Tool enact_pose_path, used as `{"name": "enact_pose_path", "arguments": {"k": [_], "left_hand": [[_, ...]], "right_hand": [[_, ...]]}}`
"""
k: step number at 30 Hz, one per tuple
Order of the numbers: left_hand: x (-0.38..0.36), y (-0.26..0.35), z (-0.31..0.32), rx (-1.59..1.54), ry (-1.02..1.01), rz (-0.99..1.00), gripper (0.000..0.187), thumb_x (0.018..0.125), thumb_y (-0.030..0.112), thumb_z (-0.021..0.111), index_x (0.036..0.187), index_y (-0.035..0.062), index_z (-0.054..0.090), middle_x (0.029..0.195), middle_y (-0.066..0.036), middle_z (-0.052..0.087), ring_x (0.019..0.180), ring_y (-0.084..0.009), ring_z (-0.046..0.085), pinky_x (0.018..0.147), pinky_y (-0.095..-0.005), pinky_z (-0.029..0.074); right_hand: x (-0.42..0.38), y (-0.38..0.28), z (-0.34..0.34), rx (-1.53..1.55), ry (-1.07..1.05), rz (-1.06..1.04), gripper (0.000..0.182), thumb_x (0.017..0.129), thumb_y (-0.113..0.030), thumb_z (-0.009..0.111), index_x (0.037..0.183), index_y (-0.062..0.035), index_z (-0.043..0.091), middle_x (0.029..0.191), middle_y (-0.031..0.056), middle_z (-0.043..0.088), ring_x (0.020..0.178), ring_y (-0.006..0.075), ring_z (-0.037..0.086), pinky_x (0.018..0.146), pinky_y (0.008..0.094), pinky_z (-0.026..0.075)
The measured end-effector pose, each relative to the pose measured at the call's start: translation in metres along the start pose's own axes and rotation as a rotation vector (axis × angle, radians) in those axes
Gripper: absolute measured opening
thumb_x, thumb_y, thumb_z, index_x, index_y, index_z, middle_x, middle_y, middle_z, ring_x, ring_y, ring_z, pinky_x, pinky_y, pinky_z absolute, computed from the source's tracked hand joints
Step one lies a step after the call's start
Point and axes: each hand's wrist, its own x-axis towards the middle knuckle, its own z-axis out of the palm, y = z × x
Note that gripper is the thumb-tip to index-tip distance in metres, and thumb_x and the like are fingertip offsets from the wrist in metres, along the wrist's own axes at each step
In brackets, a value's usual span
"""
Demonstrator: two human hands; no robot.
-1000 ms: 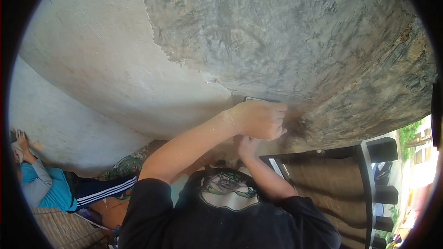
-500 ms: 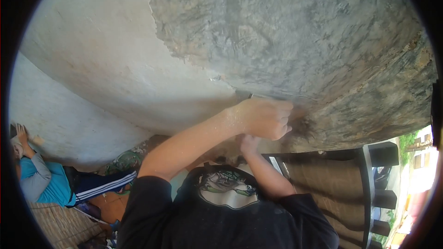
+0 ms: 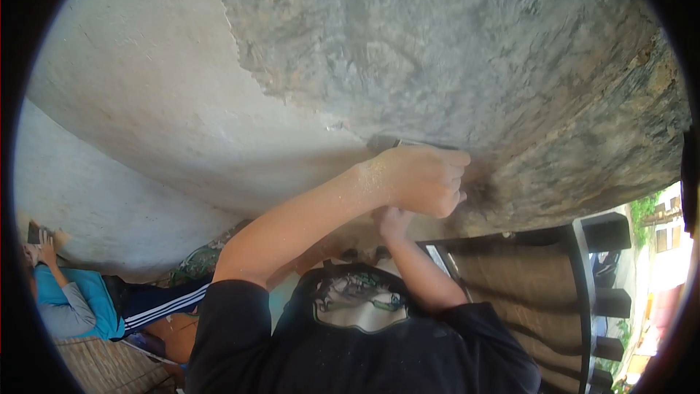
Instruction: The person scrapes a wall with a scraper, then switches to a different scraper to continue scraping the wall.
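A flat, thin-edged tool (image 3: 386, 143) lies against the wall, mostly hidden by my left hand (image 3: 423, 181), which is closed around it. Pale dust speckles that wrist. My right hand (image 3: 394, 223) is just below, its fingers curled and partly covered by the left; I cannot tell what it holds. The wall (image 3: 182, 80) is smooth and pale on the left. From a ragged edge rightward, a rough, mottled grey surface (image 3: 437, 44) covers it. The tool sits near the lower end of that edge.
At the far left a person (image 3: 76, 303) in a turquoise top has a hand against the wall, beside a small dark block (image 3: 33, 232). Dark slats (image 3: 609, 303) edge a brown panel (image 3: 510, 292) at the lower right, with a bright outdoor area beyond.
My left hand has shifted slightly up and right along the wall with the tool, and more of the tool's edge shows. The other person's hand appears lower in the view.
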Motion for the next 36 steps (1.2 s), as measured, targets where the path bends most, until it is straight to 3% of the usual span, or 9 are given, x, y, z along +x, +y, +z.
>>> {"name": "enact_pose_path", "arguments": {"k": [2, 5, 8, 10, 12, 20, 23, 25, 36], "left_hand": [[-0.015, 0.011, 0.02, 0.006, 0.041, -0.014, 0.027, 0.074, 0.016, 0.069, 0.053, 0.0116, 0.053, 0.059, 0.001, 0.054, 0.067, -0.0165, 0.053, 0.067, -0.0265, 0.044], [-0.015, 0.004, 0.021, 0.02, 0.029, 0.017, 0.027, 0.074, 0.016, 0.069, 0.053, 0.0111, 0.053, 0.059, 0.001, 0.055, 0.067, -0.0165, 0.053, 0.068, -0.0266, 0.044], [-0.012, 0.002, 0.013, -0.008, -0.019, 0.017, 0.026, 0.073, 0.016, 0.069, 0.054, 0.0102, 0.053, 0.059, 0.001, 0.054, 0.067, -0.0169, 0.053, 0.068, -0.0268, 0.044], [-0.017, 0.011, 0.017, -0.035, -0.032, 0.007, 0.026, 0.073, 0.017, 0.069, 0.054, 0.0098, 0.053, 0.059, 0.001, 0.054, 0.067, -0.0172, 0.053, 0.068, -0.0268, 0.044], [-0.022, 0.012, 0.028, -0.025, 0.015, -0.028, 0.026, 0.074, 0.017, 0.068, 0.054, 0.0101, 0.052, 0.058, 0.001, 0.054, 0.067, -0.0172, 0.053, 0.068, -0.0275, 0.044], [0.022, 0.014, 0.004, -0.049, 0.162, 0.026, 0.028, 0.075, 0.017, 0.07, 0.054, 0.0101, 0.051, 0.058, 0.002, 0.053, 0.066, -0.0171, 0.051, 0.067, -0.0294, 0.043], [0.029, 0.009, -0.013, 0.005, 0.228, -0.007, 0.028, 0.076, 0.018, 0.071, 0.056, 0.0105, 0.051, 0.06, 0.002, 0.052, 0.066, -0.0171, 0.051, 0.068, -0.0295, 0.042], [0.026, 0.01, -0.012, -0.006, 0.279, -0.066, 0.028, 0.077, 0.018, 0.071, 0.058, 0.0108, 0.052, 0.062, 0.003, 0.051, 0.066, -0.0171, 0.051, 0.069, -0.0296, 0.042], [0.039, 0.011, 0.01, 0.164, 0.799, -0.223, 0.023, 0.07, 0.011, 0.073, 0.061, 0.0097, 0.052, 0.061, 0.0, 0.053, 0.064, -0.0178, 0.057, 0.078, -0.03, 0.046]], "right_hand": [[-0.009, 0.011, 0.0, -0.11, -0.209, 0.163, 0.044, 0.101, -0.032, 0.045, 0.128, 0.0025, 0.053, 0.103, 0.0135, 0.065, 0.102, 0.026, 0.061, 0.086, 0.0408, 0.048], [0.001, -0.017, 0.0, 0.24, 0.262, -0.05, 0.032, 0.1, -0.027, 0.052, 0.105, 0.0036, 0.062, 0.088, 0.0086, 0.067, 0.073, 0.0183, 0.063, 0.063, 0.0325, 0.05], [0.004, -0.04, -0.014, 0.262, -0.094, 0.355, 0.037, 0.099, -0.022, 0.049, 0.127, 0.0011, 0.054, 0.109, 0.0172, 0.062, 0.104, 0.0318, 0.06, 0.084, 0.0449, 0.047], [-0.003, -0.019, 0.006, 0.053, 0.318, -0.177, 0.031, 0.099, -0.027, 0.055, 0.101, 0.003, 0.063, 0.088, 0.0078, 0.066, 0.078, 0.0185, 0.063, 0.07, 0.034, 0.05], [-0.003, -0.012, 0.01, 0.072, 0.318, -0.159, 0.03, 0.099, -0.026, 0.055, 0.101, 0.003, 0.063, 0.088, 0.0079, 0.066, 0.079, 0.0189, 0.063, 0.071, 0.0343, 0.05], [-0.006, -0.003, -0.047, 0.091, 0.11, -0.03, 0.023, 0.096, -0.018, 0.055, 0.104, 0.003, 0.063, 0.09, 0.0086, 0.066, 0.084, 0.0221, 0.063, 0.076, 0.0364, 0.051], [0.026, -0.061, -0.09, -0.289, 0.001, -0.523, 0.025, 0.093, -0.006, 0.053, 0.116, 0.0032, 0.057, 0.101, 0.0117, 0.064, 0.092, 0.0256, 0.062, 0.08, 0.0359, 0.051], [0.03, -0.066, -0.127, -0.333, -0.329, -0.135, 0.046, 0.086, 0.0, 0.056, 0.132, -0.0008, 0.051, 0.127, 0.0193, 0.057, 0.117, 0.0321, 0.058, 0.095, 0.0423, 0.048], [0.086, -0.158, -0.184, -0.564, -0.424, -0.298, 0.029, 0.086, -0.009, 0.063, 0.113, -0.0002, 0.059, 0.099, 0.0175, 0.066, 0.094, 0.0352, 0.067, 0.072, 0.0421, 0.052]]}}
